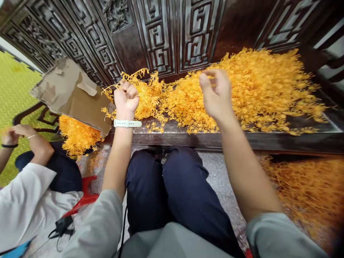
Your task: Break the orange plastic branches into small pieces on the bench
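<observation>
My left hand [125,97], with a pale band on its wrist, is closed in a fist around thin orange plastic strands [137,74] that stick out beyond the fingers. Beneath and beside it lies a small heap of orange plastic pieces [149,96]. To the right, my right hand [217,94] hovers in front of the large pile of small orange plastic pieces [263,86]. Its thumb and fingers are curled together and slightly blurred. Whatever may be between those fingertips is too small to make out.
The pile spreads along a dark wooden bench [172,138] with a carved back [158,32]. A tilted cardboard box [86,104] stands at left, orange pieces [76,134] by its mouth. A co-worker's hands [20,134] are farther left. More orange strands [311,190] lie low on the right.
</observation>
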`<state>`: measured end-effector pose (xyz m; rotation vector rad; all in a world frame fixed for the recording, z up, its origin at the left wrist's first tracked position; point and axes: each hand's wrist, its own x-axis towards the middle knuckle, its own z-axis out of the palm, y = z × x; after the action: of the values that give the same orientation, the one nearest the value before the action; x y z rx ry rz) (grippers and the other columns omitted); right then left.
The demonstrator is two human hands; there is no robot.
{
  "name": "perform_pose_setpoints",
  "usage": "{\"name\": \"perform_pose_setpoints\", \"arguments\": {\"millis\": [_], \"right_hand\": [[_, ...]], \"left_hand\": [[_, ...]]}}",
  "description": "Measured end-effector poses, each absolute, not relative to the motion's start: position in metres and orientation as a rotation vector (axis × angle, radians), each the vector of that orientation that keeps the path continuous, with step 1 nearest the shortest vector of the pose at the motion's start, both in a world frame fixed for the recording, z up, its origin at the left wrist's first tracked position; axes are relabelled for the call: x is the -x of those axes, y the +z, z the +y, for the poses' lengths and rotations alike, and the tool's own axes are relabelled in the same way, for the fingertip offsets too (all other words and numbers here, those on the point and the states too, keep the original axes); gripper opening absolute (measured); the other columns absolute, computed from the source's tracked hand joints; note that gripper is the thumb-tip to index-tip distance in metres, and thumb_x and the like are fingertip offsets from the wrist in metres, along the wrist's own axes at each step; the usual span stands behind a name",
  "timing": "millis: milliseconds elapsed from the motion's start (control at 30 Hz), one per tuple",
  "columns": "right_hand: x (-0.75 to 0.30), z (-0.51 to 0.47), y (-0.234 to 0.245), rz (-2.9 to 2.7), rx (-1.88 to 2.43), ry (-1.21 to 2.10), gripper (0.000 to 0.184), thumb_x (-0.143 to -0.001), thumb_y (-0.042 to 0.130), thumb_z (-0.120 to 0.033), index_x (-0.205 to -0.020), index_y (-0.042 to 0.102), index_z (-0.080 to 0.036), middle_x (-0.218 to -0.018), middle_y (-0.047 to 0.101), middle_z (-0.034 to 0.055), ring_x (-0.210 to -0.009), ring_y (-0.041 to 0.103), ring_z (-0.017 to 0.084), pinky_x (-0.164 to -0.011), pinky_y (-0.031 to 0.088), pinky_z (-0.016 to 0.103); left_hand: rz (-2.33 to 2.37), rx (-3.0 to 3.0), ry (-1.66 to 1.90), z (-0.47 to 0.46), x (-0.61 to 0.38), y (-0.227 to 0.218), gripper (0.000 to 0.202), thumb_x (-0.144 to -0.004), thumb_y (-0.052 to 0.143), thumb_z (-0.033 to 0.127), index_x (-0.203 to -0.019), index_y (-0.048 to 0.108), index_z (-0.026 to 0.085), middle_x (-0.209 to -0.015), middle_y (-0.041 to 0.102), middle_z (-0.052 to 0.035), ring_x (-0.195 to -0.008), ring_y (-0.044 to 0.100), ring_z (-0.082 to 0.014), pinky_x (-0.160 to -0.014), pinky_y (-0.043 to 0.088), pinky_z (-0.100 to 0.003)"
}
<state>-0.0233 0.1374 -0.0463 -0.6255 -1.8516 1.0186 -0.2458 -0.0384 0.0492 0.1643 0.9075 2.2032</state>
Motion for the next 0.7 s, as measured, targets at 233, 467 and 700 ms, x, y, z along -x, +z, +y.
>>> {"name": "perform_pose_setpoints", "arguments": {"millis": [233,467,700], "right_hand": [[0.081,0.031,-0.027,-1.427,0.31,1.826,0.061,-0.088,0.068,-0.084,-0.111,0.062,-0.028,-0.09,0.06,0.0031,-0.087,0.063,0.019,-0.07,0.057,0.033],[0.058,0.024,-0.034,-1.3,0.423,1.711,0.052,-0.094,0.068,-0.075,-0.087,0.051,-0.027,-0.067,0.04,-0.0031,-0.062,0.047,0.015,-0.055,0.042,0.029],[-0.036,-0.006,0.004,-1.278,0.187,1.145,0.036,-0.101,0.074,-0.051,-0.079,0.062,-0.026,-0.06,0.05,-0.003,-0.044,0.044,0.011,-0.043,0.031,0.032]], "left_hand": [[1.012,-0.234,2.138,-0.017,0.175,0.057,0.04,-0.114,0.039,0.013,-0.078,0.053,0.022,-0.054,0.032,0.0078,-0.037,0.021,-0.0088,-0.038,0.02,-0.023],[0.968,-0.242,2.21,-0.022,0.182,0.048,0.036,-0.114,0.041,0.017,-0.081,0.051,0.023,-0.053,0.034,0.0075,-0.038,0.021,-0.0082,-0.039,0.017,-0.023],[0.835,-0.05,2.413,-0.042,0.223,0.031,0.041,-0.113,0.033,0.006,-0.077,0.044,0.022,-0.052,0.03,0.0098,-0.037,0.02,-0.0066,-0.038,0.016,-0.02]]}}
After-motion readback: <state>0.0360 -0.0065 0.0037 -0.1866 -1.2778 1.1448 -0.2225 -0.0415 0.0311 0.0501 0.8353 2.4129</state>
